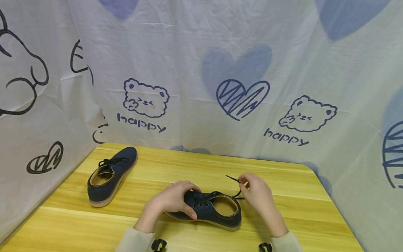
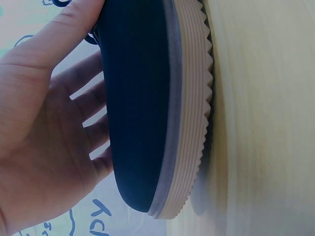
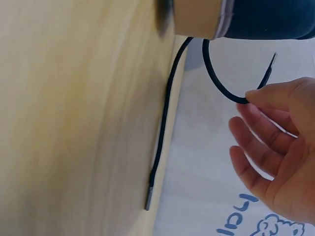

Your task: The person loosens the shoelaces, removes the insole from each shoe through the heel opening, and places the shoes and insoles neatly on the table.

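Note:
A dark navy lace-up shoe [image 1: 226, 219] with a tan sole lies on the table, its toe pointing left. My left hand [image 1: 176, 198] grips the toe end, thumb on the near side and fingers over the far side; the left wrist view shows the ridged sole [image 2: 189, 113] beside the palm. Behind the heel, my right hand [image 1: 256, 191] pinches one black shoelace [image 3: 216, 81] between thumb and index finger, close to its tip. The other lace end [image 3: 162, 132] hangs loose along the tabletop in the right wrist view, with a metal-looking tip.
A matching navy shoe [image 1: 114, 178] with its lace tied in a bow stands at the left of the wooden table [image 1: 277, 178]. White cloth [image 1: 195, 115] printed with hearts and bears hangs behind the table and along its left side.

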The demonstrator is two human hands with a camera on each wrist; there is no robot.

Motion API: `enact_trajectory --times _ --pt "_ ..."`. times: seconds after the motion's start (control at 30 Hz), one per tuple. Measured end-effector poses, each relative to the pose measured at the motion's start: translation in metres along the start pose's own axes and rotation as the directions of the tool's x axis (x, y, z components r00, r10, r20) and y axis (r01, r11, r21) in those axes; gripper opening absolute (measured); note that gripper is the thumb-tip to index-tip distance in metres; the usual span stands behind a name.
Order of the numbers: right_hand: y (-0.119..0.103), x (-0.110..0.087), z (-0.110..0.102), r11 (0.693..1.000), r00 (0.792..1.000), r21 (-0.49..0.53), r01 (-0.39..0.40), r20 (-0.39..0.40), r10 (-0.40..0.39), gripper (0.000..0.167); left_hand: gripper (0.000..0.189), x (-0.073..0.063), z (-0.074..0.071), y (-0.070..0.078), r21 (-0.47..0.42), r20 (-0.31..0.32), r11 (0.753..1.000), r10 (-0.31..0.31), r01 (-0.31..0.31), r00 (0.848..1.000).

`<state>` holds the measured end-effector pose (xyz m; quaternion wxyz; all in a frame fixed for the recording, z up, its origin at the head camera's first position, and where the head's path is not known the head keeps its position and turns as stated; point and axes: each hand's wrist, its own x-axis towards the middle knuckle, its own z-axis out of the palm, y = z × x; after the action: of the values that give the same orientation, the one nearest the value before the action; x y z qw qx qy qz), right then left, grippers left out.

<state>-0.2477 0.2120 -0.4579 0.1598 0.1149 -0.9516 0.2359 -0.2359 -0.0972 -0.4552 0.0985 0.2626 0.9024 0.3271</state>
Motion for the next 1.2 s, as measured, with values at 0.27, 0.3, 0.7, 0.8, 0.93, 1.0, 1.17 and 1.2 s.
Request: enact_trajectory --times 0.27,0.3,0.7,0.8,0.93,1.0,1.17,1.2 --pt "0.009 0.000 0.006 0.992 0.989 0.000 -0.128 0.081 0.128 0.020 0.076 0.001 0.000 0.000 0.005 0.001 1.000 -0.003 0.003 1.000" --pt "0.009 -0.001 0.006 0.990 0.985 -0.001 -0.141 0.096 0.140 0.022 0.076 0.001 0.000 0.000 0.005 0.001 1.000 -0.004 0.004 1.000" --pt "0.002 -0.001 -0.003 0.991 0.991 0.059 -0.122 0.064 0.118 0.026 0.077 0.001 0.001 0.000 0.003 0.003 1.000 -0.010 0.010 1.000" --pt "-0.006 0.000 -0.006 0.992 0.999 0.122 -0.026 -0.020 0.029 0.019 0.076 0.001 0.000 0.001 0.004 0.004 1.000 -0.011 0.011 1.000" --pt "-0.019 -0.001 -0.009 0.976 0.986 0.160 0.148 -0.101 -0.133 0.014 0.076 0.001 0.000 0.002 0.001 0.004 1.000 -0.014 0.014 1.000" --pt "-0.026 -0.003 -0.009 0.958 0.967 0.158 0.241 -0.122 -0.223 0.014 0.076 0.001 -0.001 0.002 0.000 0.004 1.000 -0.016 0.016 1.000" --pt "-0.041 -0.007 -0.006 0.901 0.914 0.151 0.406 -0.094 -0.396 0.017 0.075 0.001 -0.001 0.002 0.007 0.002 1.000 -0.015 0.015 1.000" --pt "-0.043 -0.008 -0.006 0.891 0.905 0.158 0.426 -0.078 -0.419 0.017 0.075 0.001 -0.001 0.002 0.008 0.003 1.000 -0.014 0.014 1.000"
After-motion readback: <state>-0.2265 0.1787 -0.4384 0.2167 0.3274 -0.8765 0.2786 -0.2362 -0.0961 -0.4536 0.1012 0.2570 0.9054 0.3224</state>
